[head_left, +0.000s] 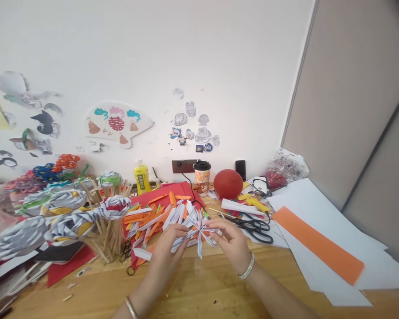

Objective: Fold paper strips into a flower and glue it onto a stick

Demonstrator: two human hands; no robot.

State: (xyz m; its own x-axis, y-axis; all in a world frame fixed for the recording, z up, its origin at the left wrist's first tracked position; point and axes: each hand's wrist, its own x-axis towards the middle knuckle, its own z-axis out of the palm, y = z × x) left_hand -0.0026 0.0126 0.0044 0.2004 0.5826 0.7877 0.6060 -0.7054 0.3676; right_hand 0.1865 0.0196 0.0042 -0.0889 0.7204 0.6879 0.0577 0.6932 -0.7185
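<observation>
A folded white paper star point(200, 230) with several points is held up over the table's near middle. My left hand point(168, 243) pinches its left points between thumb and fingers. On the other side, my right hand point(231, 243) has its thumb and fingers closed on the right points. Behind the star lies a heap of folded orange and white paper strips point(159, 217), partly on red paper point(179, 189). Black scissors point(257, 228) rest just beyond my right hand.
Paper flowers on sticks point(69, 221) crowd the left. At the back stand a yellow bottle point(141, 177), a lidded cup point(202, 179), a red balloon point(228, 184) and a phone point(240, 169). A yellow glue gun point(257, 204), white sheets point(301, 195) and an orange strip point(319, 243) lie right.
</observation>
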